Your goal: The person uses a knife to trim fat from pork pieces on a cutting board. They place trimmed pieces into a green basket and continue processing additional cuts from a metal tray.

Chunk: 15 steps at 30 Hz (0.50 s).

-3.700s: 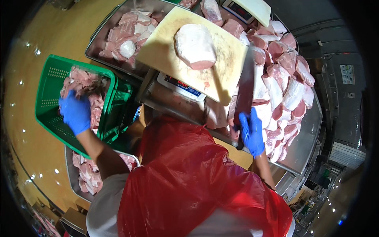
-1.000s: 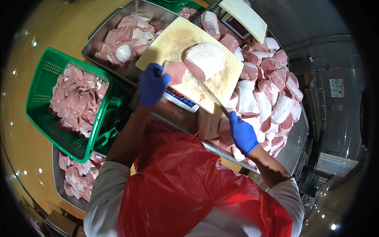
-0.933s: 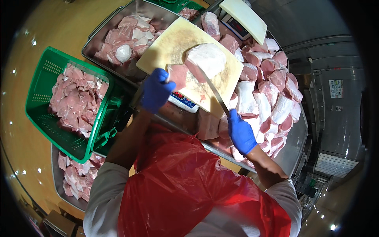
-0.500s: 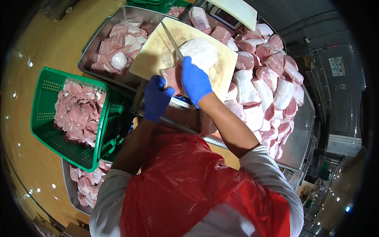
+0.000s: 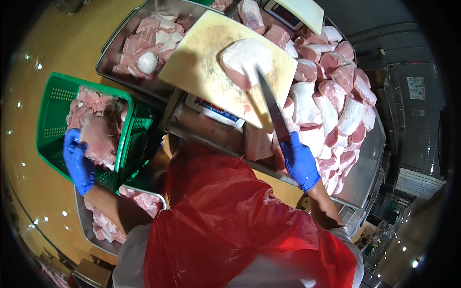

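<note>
My left hand (image 5: 79,161), in a blue glove, is over the near-left rim of a green perforated basket (image 5: 49,113). Its curled fingers grip the edge of a pale pink slice of meat (image 5: 99,139), which hangs over the pieces inside and looks slightly blurred. My right hand (image 5: 300,161), also blue-gloved, is closed round the handle of a long knife (image 5: 272,103), right of the cutting board. The blade slants up and left, its tip close to a chunk of meat with a white fat cap (image 5: 245,57) resting on the worn cutting board (image 5: 192,62).
A metal bin (image 5: 108,55) of cut meat stands behind the basket. Large chunks of meat (image 5: 331,105) are heaped on a steel table (image 5: 367,158) to the right. A scale (image 5: 283,14) sits at the back. Another metal tray (image 5: 89,225) of meat is below the basket.
My left hand has swung left from the board to the basket with a slice of meat. My right hand has drawn the knife back to the right, away from the chunk.
</note>
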{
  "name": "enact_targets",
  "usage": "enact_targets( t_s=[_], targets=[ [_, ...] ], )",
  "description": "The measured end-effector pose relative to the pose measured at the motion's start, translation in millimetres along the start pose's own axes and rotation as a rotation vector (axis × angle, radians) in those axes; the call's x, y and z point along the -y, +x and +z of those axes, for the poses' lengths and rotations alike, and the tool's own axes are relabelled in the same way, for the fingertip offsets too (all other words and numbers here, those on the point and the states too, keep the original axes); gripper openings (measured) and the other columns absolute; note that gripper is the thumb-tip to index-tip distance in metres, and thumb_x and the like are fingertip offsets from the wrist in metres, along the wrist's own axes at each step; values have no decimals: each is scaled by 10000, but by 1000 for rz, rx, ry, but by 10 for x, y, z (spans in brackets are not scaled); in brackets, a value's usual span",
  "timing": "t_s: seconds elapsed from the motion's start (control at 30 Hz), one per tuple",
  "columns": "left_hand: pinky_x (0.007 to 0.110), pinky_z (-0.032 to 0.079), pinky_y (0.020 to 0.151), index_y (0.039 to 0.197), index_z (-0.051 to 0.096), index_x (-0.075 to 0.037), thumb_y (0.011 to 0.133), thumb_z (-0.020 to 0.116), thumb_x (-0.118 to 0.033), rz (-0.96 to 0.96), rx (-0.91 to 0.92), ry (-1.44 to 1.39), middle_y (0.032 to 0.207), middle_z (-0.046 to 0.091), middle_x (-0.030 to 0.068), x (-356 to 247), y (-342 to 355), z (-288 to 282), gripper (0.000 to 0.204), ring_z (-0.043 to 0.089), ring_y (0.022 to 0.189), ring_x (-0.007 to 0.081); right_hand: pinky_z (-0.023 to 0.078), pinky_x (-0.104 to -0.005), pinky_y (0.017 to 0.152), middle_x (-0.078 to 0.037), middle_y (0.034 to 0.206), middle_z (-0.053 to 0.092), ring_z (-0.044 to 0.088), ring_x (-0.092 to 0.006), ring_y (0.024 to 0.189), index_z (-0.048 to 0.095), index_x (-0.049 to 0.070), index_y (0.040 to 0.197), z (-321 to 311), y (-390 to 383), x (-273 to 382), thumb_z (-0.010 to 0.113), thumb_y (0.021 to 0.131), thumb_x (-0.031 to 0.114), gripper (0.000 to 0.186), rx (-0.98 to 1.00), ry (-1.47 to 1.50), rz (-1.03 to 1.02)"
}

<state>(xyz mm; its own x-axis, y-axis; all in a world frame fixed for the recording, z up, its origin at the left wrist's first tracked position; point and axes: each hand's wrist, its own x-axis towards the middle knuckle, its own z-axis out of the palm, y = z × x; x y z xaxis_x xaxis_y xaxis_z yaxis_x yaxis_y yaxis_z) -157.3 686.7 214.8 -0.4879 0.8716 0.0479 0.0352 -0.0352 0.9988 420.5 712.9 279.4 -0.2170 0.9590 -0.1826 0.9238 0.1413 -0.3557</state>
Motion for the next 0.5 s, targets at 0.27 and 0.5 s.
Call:
enact_targets(
  t_s=[0.27, 0.5],
  targets=[
    [402, 511, 915, 1261, 587, 1, 911, 706, -208, 585, 137, 498, 1196, 626, 178, 32, 508, 1854, 425, 617, 1060, 256, 469, -392, 510, -160, 728, 654, 620, -282, 536, 431, -100, 1304, 198, 400, 156, 565, 992, 76, 382, -346, 475, 90],
    [544, 522, 901, 1471, 393, -16, 703, 784, -562, 366, 480, 1107, 1269, 549, 268, -166, 146, 4401, 1020, 564, 1140, 468, 482, -394, 531, -168, 736, 664, 637, -307, 565, 419, -138, 1318, 171, 491, -21, 577, 980, 57, 421, -528, 352, -146]
  ],
)
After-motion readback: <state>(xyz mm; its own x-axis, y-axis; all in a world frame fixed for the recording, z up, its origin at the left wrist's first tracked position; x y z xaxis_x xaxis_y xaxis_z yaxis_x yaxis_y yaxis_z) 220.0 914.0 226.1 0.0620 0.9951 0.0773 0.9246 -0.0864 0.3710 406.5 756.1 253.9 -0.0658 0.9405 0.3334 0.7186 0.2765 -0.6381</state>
